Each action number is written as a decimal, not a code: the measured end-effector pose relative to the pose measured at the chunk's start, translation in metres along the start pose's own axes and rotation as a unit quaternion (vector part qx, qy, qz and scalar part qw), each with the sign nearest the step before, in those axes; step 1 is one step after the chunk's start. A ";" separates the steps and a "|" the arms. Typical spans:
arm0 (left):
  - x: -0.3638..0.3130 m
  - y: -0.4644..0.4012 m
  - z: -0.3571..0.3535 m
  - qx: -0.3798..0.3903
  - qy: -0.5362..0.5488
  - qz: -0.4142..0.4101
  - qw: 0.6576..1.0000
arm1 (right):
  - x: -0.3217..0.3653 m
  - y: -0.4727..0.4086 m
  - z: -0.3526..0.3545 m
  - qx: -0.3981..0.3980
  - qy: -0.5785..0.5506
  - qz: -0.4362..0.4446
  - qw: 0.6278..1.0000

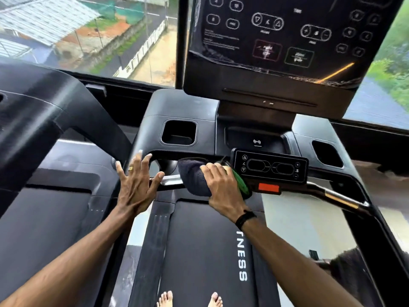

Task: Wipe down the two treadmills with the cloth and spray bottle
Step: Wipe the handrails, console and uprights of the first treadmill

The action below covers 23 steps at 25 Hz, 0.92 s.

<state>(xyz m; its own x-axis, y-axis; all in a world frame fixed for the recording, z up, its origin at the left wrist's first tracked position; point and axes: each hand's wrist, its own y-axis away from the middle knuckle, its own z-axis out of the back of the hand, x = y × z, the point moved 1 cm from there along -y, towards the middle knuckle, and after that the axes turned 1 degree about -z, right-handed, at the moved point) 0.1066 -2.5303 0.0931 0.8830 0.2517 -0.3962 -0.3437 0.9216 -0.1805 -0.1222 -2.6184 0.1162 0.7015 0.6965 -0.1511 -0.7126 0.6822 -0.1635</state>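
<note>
While the person stands barefoot on the running belt, the scene reads as follows.

Right grip: the right hand [223,187] has its fingers curled over a dark cloth [193,178] and presses it against the front handlebar [172,180] of the treadmill [181,103].
Cloth: bunched into a thick wad around the bar, just left of the small control panel [270,167]; a green and yellow item [240,182] shows under the same hand, too hidden to identify.
Left grip: the left hand [137,185] is released, fingers straight and spread, hovering over the left end of the handlebar near the console's edge; whether it touches cannot be told. A ring [131,168] sits on one finger.
Wrist: a black band [244,218] circles the right wrist.
Bar: a red tab [269,187] sits on it below the control panel.
Console: two square cup recesses flank a centre tray, and a large dark display [276,36] with outlined buttons rises above.
Belt: dark running belt [199,251] carries white lettering; two bare feet [190,299] stand at its near end.
Second treadmill: a neighbouring treadmill [44,120] stands to the left, its curved arm close beside.
Window: outside lie roofs, a wall and greenery.
</note>
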 end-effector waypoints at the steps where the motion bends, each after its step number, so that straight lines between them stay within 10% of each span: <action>1: -0.001 0.001 0.001 0.002 -0.003 -0.012 1.000 | -0.004 0.005 0.002 -0.007 -0.012 0.013 1.000; 14: -0.090 0.012 -0.015 0.018 0.064 -0.270 0.961 | -0.056 0.112 0.016 -0.001 -0.127 -0.092 0.988; 23: -0.191 0.056 -0.054 0.066 0.163 -0.377 0.909 | -0.086 0.195 0.041 -0.032 -0.405 -0.437 0.803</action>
<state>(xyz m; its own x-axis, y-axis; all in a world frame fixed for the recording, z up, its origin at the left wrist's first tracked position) -0.0982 -2.5429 0.1099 0.7028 -0.5479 -0.4537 0.3816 0.8286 -0.4096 -0.3224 -2.5359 0.1372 0.6777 -0.1071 0.7275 0.0678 0.9942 0.0833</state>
